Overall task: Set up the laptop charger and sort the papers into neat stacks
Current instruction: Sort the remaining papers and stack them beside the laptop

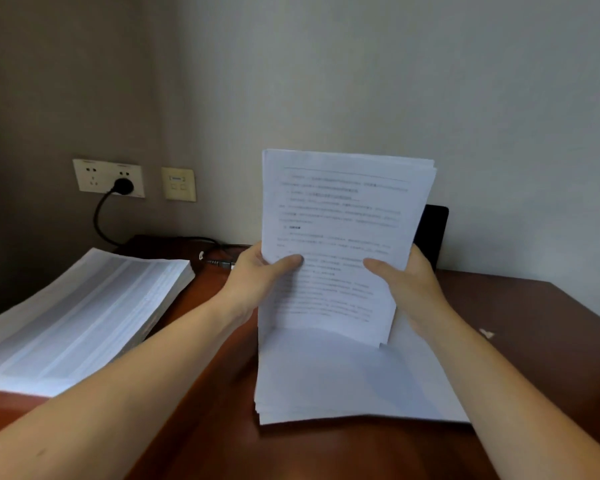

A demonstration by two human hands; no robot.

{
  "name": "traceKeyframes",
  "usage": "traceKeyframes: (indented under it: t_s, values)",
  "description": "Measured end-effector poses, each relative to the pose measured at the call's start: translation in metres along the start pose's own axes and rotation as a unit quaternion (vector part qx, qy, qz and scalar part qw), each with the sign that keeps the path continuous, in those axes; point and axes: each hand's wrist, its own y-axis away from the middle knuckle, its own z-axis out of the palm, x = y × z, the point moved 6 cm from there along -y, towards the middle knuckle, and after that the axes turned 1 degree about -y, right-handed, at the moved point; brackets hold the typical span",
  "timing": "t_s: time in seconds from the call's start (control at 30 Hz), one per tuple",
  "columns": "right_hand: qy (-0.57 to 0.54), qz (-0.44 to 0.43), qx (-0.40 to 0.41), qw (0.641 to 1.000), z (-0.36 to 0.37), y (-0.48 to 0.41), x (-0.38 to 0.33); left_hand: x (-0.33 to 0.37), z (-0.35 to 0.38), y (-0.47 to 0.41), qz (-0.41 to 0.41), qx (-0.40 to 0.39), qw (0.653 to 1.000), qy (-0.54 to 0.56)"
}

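Holding a printed sheaf [340, 209] upright mid-frame, left hand [257, 275] and right hand [409, 282] pinching its sides, over a flat stack [326, 382] on the bench [534, 323]. Print's too blurry for me to read. Another thick stack [84, 306] sits lower left; charger plug [123, 186] in the socket [87, 176], upper left.

an office corner — wooden desk [520, 306], paper stacks [84, 313], wall socket [108, 178].
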Motion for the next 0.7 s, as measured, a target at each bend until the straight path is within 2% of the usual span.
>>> traceKeyframes:
  t_s: [0.17,0.33,0.5,0.7]
  values:
    - [0.031,0.028,0.014,0.999,0.003,0.008,0.025,0.000,0.008,-0.004,-0.010,0.011,0.998,-0.056]
    - [0.015,-0.004,0.034,0.999,0.000,0.003,0.004,0.011,0.014,-0.006,0.012,0.017,0.998,-0.052]
    - [0.039,0.047,0.013,0.998,0.001,0.016,0.026,-0.017,0.007,-0.002,-0.043,0.038,0.996,-0.062]
    - [0.056,0.056,0.022,0.997,-0.001,0.015,0.024,-0.011,0.001,-0.006,-0.045,0.046,0.992,-0.112]
